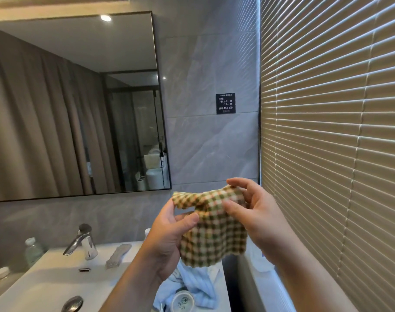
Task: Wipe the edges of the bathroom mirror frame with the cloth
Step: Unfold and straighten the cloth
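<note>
A green, yellow and white checked cloth [214, 230] hangs between both hands in front of me, below and to the right of the mirror. My left hand [167, 242] pinches its left edge between thumb and fingers. My right hand [255, 212] pinches its top right corner. The large mirror has a thin dark frame [161, 102]; its right edge and bottom right corner [170, 188] are just up-left of the cloth. Neither hand touches the frame.
A white sink basin [45, 280] with a chrome faucet [83, 243] lies at lower left, with plastic bottles [33, 251] beside it. A blue towel [196, 287] and a round lid [182, 301] lie on the counter. Slatted blinds [333, 131] fill the right side.
</note>
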Available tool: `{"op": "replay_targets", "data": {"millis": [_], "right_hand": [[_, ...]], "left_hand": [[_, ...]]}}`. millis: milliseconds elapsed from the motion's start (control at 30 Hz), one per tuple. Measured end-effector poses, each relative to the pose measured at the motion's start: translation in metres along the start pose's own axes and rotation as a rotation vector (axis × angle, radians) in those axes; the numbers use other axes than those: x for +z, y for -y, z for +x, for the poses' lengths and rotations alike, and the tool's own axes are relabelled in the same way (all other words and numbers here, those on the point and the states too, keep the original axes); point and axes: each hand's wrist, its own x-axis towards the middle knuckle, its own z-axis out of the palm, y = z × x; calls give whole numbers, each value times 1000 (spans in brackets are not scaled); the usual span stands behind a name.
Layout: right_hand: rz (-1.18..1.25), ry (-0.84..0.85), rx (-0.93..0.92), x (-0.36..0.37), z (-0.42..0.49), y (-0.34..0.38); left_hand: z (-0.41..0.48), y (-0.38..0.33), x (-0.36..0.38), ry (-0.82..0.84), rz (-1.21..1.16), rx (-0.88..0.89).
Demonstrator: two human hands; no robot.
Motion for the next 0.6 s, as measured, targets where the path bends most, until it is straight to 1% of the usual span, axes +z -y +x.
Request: {"op": "replay_targets", "data": {"millis": [67,100,167,200,233,267,300,333,400,467,500,600], "right_hand": [[49,-15,4,2,-1,0],[72,-44,-1,3,-1,0],[84,-135,-32,4,0,-2],[78,-178,-51,5,1,-4],[72,-211,-61,7,1,-4],[64,-225,-57,7,2,-5],[62,-203,-39,8,1,-5],[56,-152,-5,8,1,-6],[-11,-43,37,6,2,-7],[-122,-25,11,3,3,-9],[-139,-32,-5,2,3,-9],[-45,-36,-32,-2,4,-3]], "left_hand": [[0,-3,2,-81,2,49],[0,-5,2,-145,-40,57],[-2,-5,4,-253,-127,12],[-4,-4,5,-256,-148,-45],[-6,-2,7,-211,-161,-101],[-9,-2,10,-155,-149,-134],[-10,-1,11,-117,-108,-124],[-10,-3,13,-101,-48,-70],[-7,-11,13,-150,81,77],[-3,-19,10,-189,111,154],[-2,-24,9,-175,59,144],[3,-30,5,-81,-249,-26]]}}
